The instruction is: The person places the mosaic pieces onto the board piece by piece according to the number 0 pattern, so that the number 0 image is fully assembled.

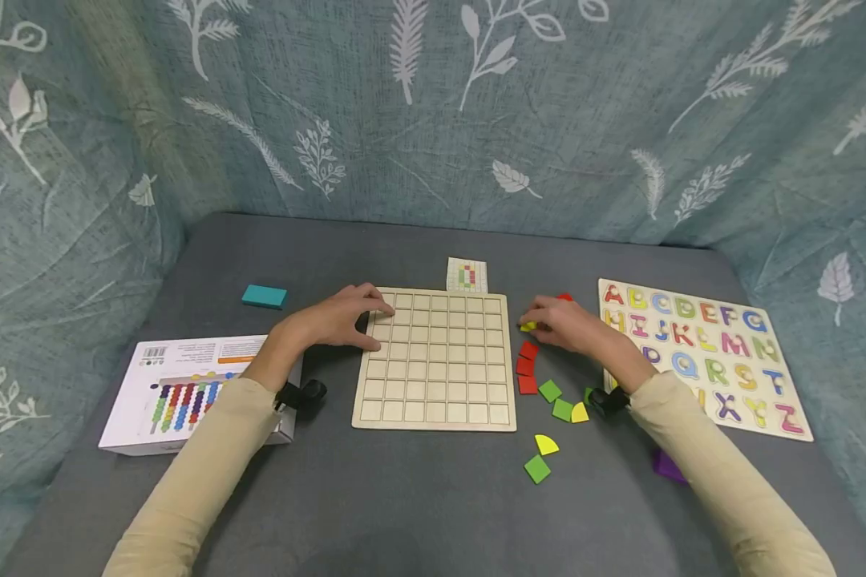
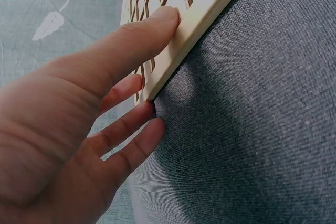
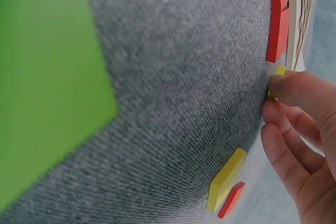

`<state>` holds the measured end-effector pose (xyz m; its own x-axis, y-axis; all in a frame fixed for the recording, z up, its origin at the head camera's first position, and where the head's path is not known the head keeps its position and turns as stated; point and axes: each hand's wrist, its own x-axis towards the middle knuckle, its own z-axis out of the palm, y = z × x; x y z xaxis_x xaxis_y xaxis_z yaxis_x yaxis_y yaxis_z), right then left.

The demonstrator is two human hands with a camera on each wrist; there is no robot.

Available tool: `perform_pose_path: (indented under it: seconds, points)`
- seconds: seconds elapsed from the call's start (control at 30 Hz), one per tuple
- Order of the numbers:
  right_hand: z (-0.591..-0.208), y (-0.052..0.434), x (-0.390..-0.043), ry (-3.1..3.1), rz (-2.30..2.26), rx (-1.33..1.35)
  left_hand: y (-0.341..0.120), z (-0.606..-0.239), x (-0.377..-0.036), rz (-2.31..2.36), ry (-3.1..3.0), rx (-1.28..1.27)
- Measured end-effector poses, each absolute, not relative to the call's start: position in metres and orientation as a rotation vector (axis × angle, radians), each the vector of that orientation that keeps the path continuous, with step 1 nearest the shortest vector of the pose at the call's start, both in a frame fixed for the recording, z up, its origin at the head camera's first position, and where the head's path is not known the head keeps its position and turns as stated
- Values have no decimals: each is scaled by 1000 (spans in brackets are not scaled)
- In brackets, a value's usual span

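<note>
- Left hand (image 1: 332, 320) resting with relaxed, straight fingers on the left edge of the wooden grid board (image 1: 440, 361), mid-table.
- Right hand (image 1: 563, 324) pinching a yellow piece (image 1: 528, 326) just beside the board's right edge, above red tiles (image 1: 527, 369).

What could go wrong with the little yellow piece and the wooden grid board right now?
The right hand only pinches the yellow piece at its fingertips, so it might slip and drop onto the grey cloth. Red pieces lie close beside the grid board, so a sweeping hand may knock them about. The left hand rests just on the board's left edge; a push there might slide the board on the cloth.
</note>
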<state>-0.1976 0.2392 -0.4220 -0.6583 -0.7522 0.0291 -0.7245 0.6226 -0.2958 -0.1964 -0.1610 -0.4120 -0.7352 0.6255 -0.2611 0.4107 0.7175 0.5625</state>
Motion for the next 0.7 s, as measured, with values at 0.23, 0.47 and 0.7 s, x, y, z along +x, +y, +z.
perform_pose_path:
  seconds: [0.23,0.47,0.7]
  points:
    - [-421,238,-201,2765,-441,-1255,-161,-409,-198,665,2491,795]
    - [-417,235,-204,2759,-476,-1247,-163,-408,-196,646,2496,798]
    - [-412,212,-205,2783,-533,-1256,-161,-410,-196,664,2487,805]
